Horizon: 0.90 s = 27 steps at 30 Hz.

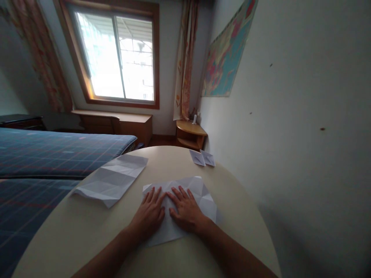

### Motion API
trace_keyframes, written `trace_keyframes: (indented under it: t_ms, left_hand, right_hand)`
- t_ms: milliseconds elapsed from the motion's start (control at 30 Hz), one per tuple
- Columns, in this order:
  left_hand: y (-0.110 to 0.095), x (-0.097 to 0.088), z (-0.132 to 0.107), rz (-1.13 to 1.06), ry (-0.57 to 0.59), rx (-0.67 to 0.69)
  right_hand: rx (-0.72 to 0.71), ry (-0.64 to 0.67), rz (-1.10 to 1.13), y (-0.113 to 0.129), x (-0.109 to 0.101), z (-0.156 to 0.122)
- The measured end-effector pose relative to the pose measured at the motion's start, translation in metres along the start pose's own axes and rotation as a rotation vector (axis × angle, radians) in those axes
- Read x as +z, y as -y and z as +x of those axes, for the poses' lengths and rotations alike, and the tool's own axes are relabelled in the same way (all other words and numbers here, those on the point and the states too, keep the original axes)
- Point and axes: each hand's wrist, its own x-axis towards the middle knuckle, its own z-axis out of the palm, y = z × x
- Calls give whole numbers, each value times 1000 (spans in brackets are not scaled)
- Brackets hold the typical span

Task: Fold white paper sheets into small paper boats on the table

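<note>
Sheet of creased white paper [208,201]: lay part-hidden under left hand [149,214] and right hand [185,211], both outspread; round cream table [237,220] was cropped below.

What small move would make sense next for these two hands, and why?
Probably sliding the right hand outward across the sheet of paper, smoothing its right side. Both hands lie spread on the sheet, the left hand on its left part, while the right side lies uncovered and shows clear creases.
</note>
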Motion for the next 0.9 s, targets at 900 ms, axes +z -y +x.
trace_keyframes:
  t_ms: [900]
  left_hand:
    - [6, 9, -3, 54, -24, -74]
  right_hand:
    - [120, -106, -1, 6, 12, 46]
